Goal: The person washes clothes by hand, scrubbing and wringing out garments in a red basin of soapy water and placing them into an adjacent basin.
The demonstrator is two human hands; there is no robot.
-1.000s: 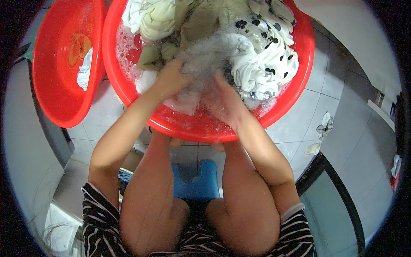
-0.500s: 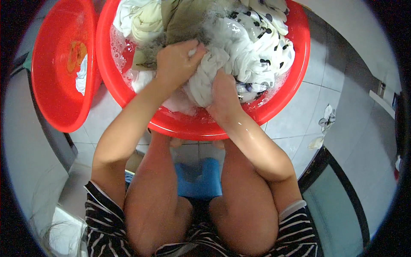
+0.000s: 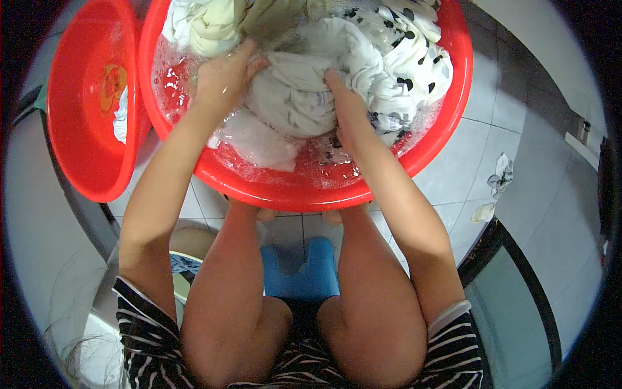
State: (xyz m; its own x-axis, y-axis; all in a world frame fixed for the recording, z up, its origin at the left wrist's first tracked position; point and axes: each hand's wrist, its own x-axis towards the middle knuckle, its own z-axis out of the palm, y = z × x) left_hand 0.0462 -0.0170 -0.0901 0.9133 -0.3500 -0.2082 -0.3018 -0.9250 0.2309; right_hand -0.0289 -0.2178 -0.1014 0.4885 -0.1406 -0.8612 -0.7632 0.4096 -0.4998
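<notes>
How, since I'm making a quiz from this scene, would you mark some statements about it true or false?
1. The white cloth lies between the left hand and the right hand. True.
2. A small cloth is in the left tub. True.
3. The right hand is in the left tub. False: it is over the middle tub.
4. The spotted cloth lies to the right of the right hand. True.
5. The spotted cloth has red spots. False: they are black.
6. The left tub is blue. False: it is red.
</notes>
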